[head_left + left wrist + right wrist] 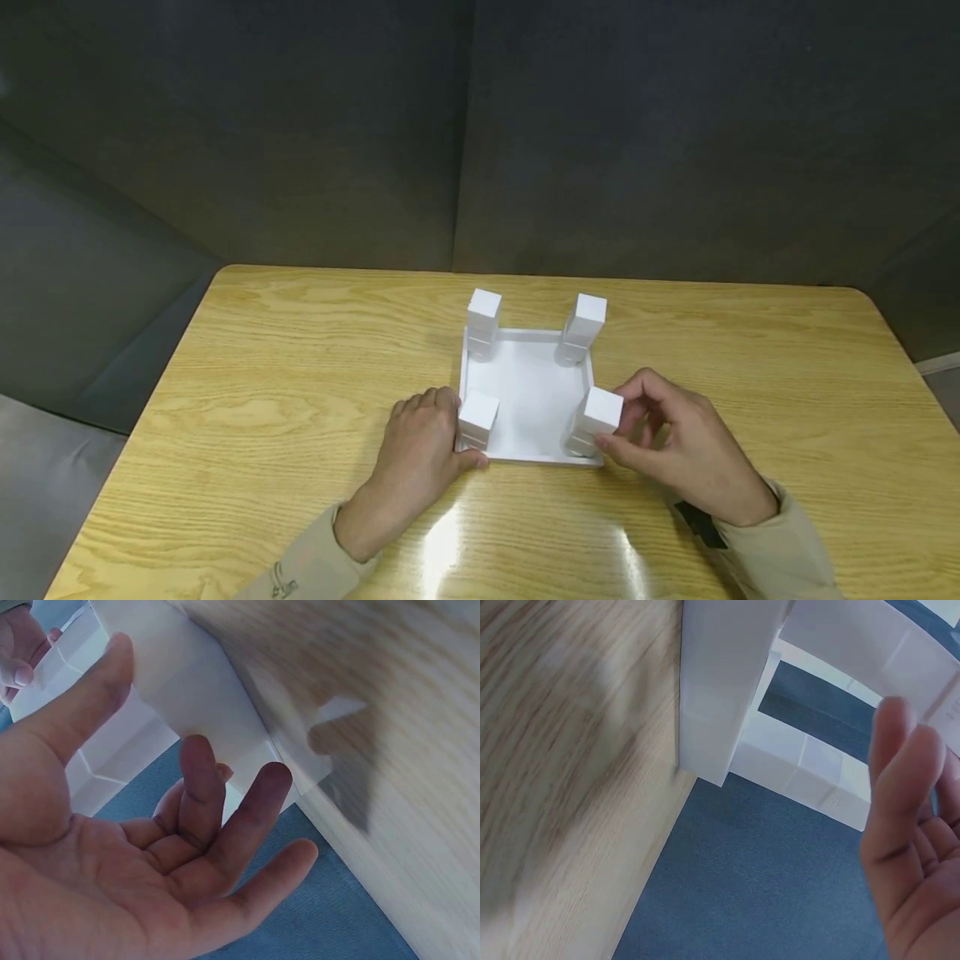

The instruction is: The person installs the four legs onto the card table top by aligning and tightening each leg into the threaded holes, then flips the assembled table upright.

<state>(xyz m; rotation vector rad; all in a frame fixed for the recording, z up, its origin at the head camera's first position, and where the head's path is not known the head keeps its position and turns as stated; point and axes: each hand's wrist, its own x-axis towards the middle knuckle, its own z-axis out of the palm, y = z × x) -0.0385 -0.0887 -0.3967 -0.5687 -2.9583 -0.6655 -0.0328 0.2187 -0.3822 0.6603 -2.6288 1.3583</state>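
Note:
A shallow white square tray (528,392) lies on the table with a white block stack at each corner. My left hand (420,450) holds its near-left corner, thumb along the front wall and fingers by the left wall. In the left wrist view that hand's fingers are loosely bent beside the tray wall (202,682). Just inside that corner stands the near-left stack (477,410), lower than the others. At the near-right stack, my right hand (693,446) pinches the top white block (602,406) between thumb and index finger. Its thumb is hidden in the right wrist view.
Two tall white stacks, the far-left stack (483,310) and the far-right stack (588,317), rise from the tray's back corners. Under the tray is a wood-grain table (300,358), with dark grey panels (637,133) behind its far edge.

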